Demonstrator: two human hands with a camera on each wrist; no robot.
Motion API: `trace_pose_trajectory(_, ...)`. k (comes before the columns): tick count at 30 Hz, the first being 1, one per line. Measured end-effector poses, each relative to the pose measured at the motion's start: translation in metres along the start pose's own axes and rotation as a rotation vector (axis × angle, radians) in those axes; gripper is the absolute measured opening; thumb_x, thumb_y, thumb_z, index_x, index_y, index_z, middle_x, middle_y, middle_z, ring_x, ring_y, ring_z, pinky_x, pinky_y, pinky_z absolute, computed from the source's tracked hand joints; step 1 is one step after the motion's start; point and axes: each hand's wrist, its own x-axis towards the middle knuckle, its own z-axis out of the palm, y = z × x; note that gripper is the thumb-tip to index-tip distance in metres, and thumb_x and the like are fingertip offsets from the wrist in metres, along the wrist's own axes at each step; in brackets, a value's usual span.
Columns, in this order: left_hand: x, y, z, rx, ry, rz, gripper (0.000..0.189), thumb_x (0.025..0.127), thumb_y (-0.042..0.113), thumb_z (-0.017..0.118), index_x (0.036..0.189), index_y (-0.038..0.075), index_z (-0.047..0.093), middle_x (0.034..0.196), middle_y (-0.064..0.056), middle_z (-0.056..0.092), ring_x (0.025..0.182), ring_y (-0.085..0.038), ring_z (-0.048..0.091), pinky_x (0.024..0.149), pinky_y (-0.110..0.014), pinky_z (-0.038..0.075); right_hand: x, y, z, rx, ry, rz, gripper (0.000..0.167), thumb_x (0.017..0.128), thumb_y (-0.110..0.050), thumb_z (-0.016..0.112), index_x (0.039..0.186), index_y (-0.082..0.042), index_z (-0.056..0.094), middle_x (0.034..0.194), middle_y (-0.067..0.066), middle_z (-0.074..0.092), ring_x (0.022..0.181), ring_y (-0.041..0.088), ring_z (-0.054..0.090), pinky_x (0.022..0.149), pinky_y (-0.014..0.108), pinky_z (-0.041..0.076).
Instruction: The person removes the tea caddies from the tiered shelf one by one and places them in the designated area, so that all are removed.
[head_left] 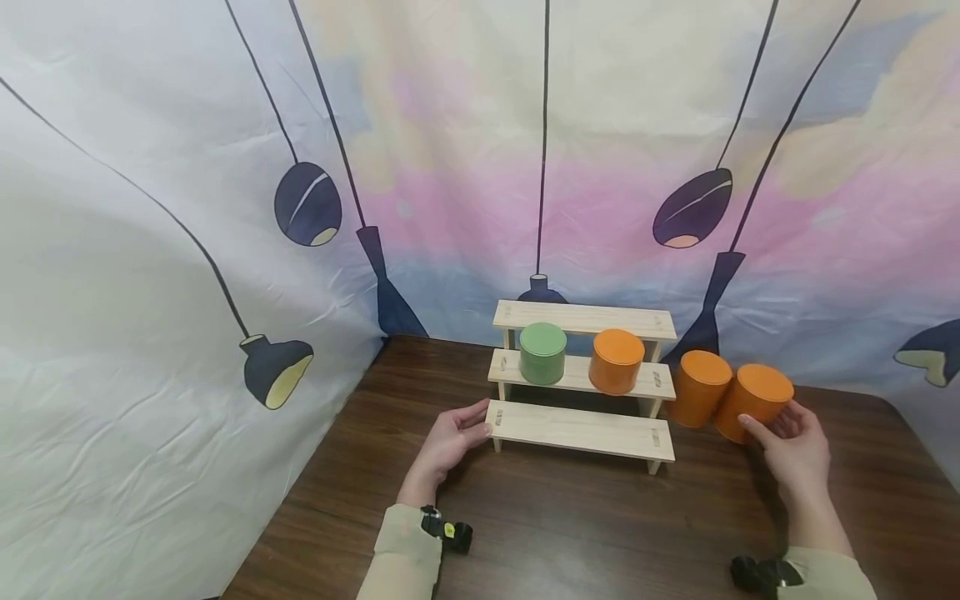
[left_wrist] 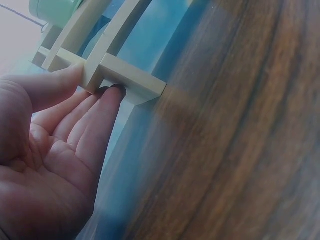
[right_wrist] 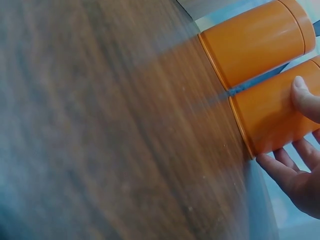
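Note:
A three-step wooden stand (head_left: pixel 577 427) is at the middle of the table. My left hand (head_left: pixel 448 442) pinches the left end of its lowest step, thumb (left_wrist: pixel 55 85) against the upper side and fingers beneath. On the middle step are a short green tin (head_left: pixel 543 357) and, to its right, a short orange tin (head_left: pixel 617 365). Two taller orange canisters stand upright on the table, right of the stand. My right hand (head_left: pixel 801 446) grips the outer canister (head_left: pixel 753 404), with its thumb on the near side and fingers round the right. The inner canister (head_left: pixel 697 392) stands close beside it.
The dark wooden table (head_left: pixel 555 517) extends toward me and to both sides. A fabric backdrop (head_left: pixel 450 125) printed with hanging lamps rises behind it and along the left. The stand's top step (head_left: pixel 585 318) is close to that backdrop.

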Motion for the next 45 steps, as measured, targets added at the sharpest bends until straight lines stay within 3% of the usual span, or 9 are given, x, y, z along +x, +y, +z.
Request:
trace_pose_trajectory(17, 0.001, -0.001, 0.0, -0.015, -0.002, 0.001, 0.052, 0.104, 0.01, 0.07, 0.153, -0.001, 0.057, 0.15, -0.022, 0.06, 0.129, -0.029, 0.066, 0.104, -0.039, 0.056, -0.003, 0.001, -0.007, -0.015, -0.058, -0.018, 0.094, 0.103, -0.033, 0.074, 0.174, -0.018, 0.014, 0.177, 0.015, 0.018, 0.159, 0.036, 0.028, 0.122, 0.052, 0.033)
trace_pose_trajectory(22, 0.002, -0.002, -0.001, -0.009, -0.001, 0.001, 0.052, 0.104, 0.01, 0.071, 0.153, 0.0, 0.057, 0.15, -0.021, 0.06, 0.13, -0.029, 0.066, 0.106, -0.041, 0.055, -0.004, 0.0, -0.009, 0.001, -0.057, -0.014, 0.094, 0.102, -0.032, 0.075, 0.174, -0.024, 0.014, 0.178, 0.012, 0.018, 0.16, 0.034, 0.026, 0.12, 0.058, 0.034)
trace_pose_trajectory(24, 0.002, -0.003, -0.001, -0.007, 0.0, -0.001, 0.052, 0.104, 0.011, 0.071, 0.153, 0.001, 0.057, 0.15, -0.02, 0.06, 0.13, -0.029, 0.066, 0.107, -0.041, 0.055, -0.006, 0.0, -0.009, -0.004, -0.054, -0.012, 0.095, 0.101, -0.034, 0.076, 0.174, -0.028, 0.015, 0.178, 0.01, 0.019, 0.16, 0.032, 0.028, 0.119, 0.056, 0.039)
trace_pose_trajectory(27, 0.003, -0.004, -0.001, -0.011, -0.001, 0.0, 0.051, 0.104, 0.011, 0.07, 0.153, 0.001, 0.057, 0.15, -0.02, 0.06, 0.13, -0.029, 0.066, 0.107, -0.041, 0.055, -0.009, -0.001, -0.01, -0.019, -0.046, -0.016, 0.094, 0.101, -0.032, 0.077, 0.173, -0.031, 0.018, 0.177, 0.008, 0.022, 0.159, 0.029, 0.031, 0.115, 0.042, 0.046)
trace_pose_trajectory(31, 0.003, -0.004, -0.001, -0.025, -0.003, 0.0, 0.051, 0.104, 0.01, 0.07, 0.153, 0.0, 0.057, 0.15, -0.021, 0.06, 0.129, -0.029, 0.066, 0.105, -0.04, 0.056, -0.014, -0.003, -0.011, 0.017, -0.011, -0.045, 0.092, 0.1, -0.022, 0.078, 0.173, -0.03, 0.022, 0.177, 0.009, 0.025, 0.158, 0.03, 0.033, 0.117, 0.031, 0.041)
trace_pose_trajectory(36, 0.002, -0.004, -0.001, -0.029, -0.003, 0.003, 0.052, 0.103, 0.01, 0.071, 0.153, 0.0, 0.057, 0.15, -0.02, 0.06, 0.13, -0.029, 0.066, 0.105, -0.039, 0.056, -0.019, -0.011, -0.01, 0.105, 0.086, -0.072, 0.09, 0.099, -0.014, 0.077, 0.171, -0.032, 0.026, 0.177, 0.006, 0.025, 0.159, 0.027, 0.031, 0.125, 0.034, 0.03)
trace_pose_trajectory(45, 0.001, -0.003, -0.001, -0.042, -0.007, -0.006, 0.053, 0.103, 0.009, 0.072, 0.153, 0.0, 0.056, 0.151, -0.02, 0.059, 0.13, -0.028, 0.065, 0.105, -0.038, 0.056, -0.032, -0.024, -0.009, 0.14, 0.178, -0.157, 0.087, 0.098, -0.011, 0.078, 0.169, -0.032, 0.032, 0.175, 0.002, 0.03, 0.16, 0.016, 0.028, 0.127, 0.04, 0.03)
